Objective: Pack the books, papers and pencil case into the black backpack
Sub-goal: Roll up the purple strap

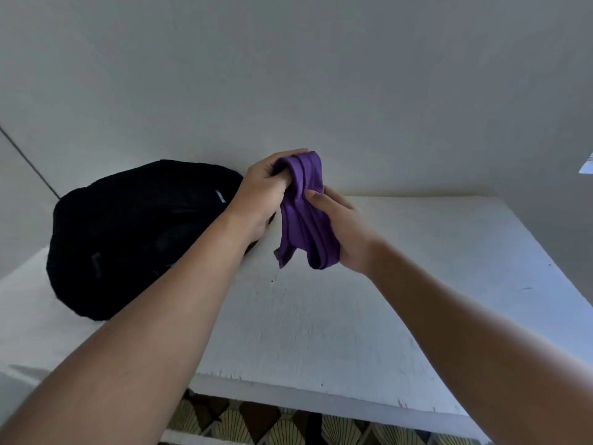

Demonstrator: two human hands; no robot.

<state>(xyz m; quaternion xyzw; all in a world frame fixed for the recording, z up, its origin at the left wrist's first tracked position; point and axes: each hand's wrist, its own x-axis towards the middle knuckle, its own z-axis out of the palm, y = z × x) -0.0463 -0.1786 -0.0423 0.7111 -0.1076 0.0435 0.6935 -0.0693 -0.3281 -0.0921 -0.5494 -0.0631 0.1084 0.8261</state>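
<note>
The black backpack [134,236] lies on the left part of the white table [401,300], against the wall. Above the table, just right of the backpack, both hands hold a soft purple fabric item [303,213], folded and limp. My left hand [266,194] grips its upper end with curled fingers. My right hand [340,226] grips its lower part from the right, thumb on the front. Whether this item is the pencil case cannot be told. No books or papers are in view.
A plain grey wall rises right behind the table. The table's front edge [321,393] runs across the bottom, with a patterned floor [256,425] below it. A pale scrap [587,165] shows at the right frame edge.
</note>
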